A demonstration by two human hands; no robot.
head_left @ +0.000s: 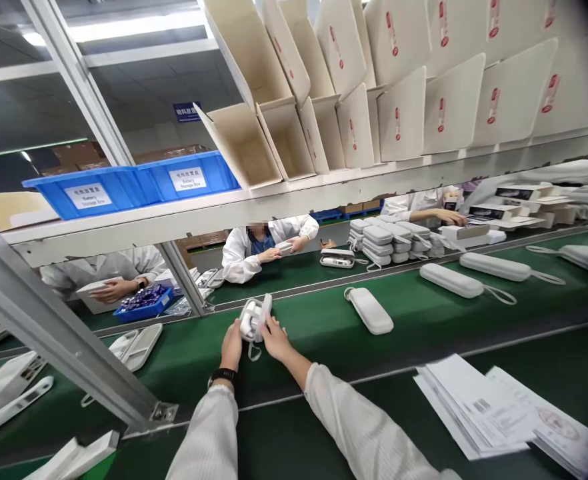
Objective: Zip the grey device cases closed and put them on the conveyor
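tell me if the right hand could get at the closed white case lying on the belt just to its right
Probably yes: the closed white case lies alone on the green belt, but the right hand now helps hold an open case.

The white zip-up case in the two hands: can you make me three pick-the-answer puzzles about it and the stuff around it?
1. Where is the white oblong zip-up case held?
A. above the green conveyor belt
B. on the top shelf
C. inside a bin

2. What colour are the plastic storage bins on the shelf?
A. red
B. blue
C. yellow

3. How does the held case look?
A. zipped flat
B. torn
C. partly open

Answers: 1 A, the left hand and right hand grip it over the belt. 2 B, both labelled bins are blue. 3 C, its halves gape apart.
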